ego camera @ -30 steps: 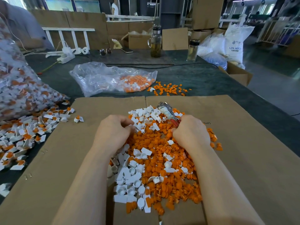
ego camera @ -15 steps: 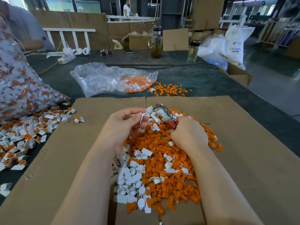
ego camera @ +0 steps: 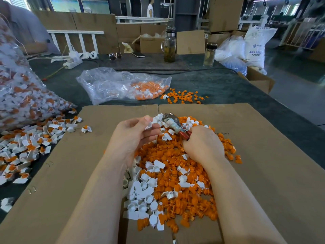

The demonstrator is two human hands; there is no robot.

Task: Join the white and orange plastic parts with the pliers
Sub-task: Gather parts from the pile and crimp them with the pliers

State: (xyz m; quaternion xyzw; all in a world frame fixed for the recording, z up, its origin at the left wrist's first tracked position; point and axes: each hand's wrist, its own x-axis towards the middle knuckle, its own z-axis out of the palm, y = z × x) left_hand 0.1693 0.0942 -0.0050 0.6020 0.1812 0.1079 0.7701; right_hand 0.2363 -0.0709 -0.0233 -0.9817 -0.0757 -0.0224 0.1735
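White part in my left hand, pliers in my right

My left hand (ego camera: 135,136) pinches a white plastic part (ego camera: 150,124) between thumb and fingertips; my right hand (ego camera: 202,147) curls tight round the red-handled pliers (ego camera: 173,125), above the orange and white parts pile (ego camera: 175,173) on cardboard (ego camera: 70,164) at the desk's near edge.

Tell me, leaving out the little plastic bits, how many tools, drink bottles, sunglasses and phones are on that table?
Pliers: 1, gripped in the right hand
Drink bottles: 2, one with a handle, one smaller
Sunglasses: 1
Phone: 1
Total: 5
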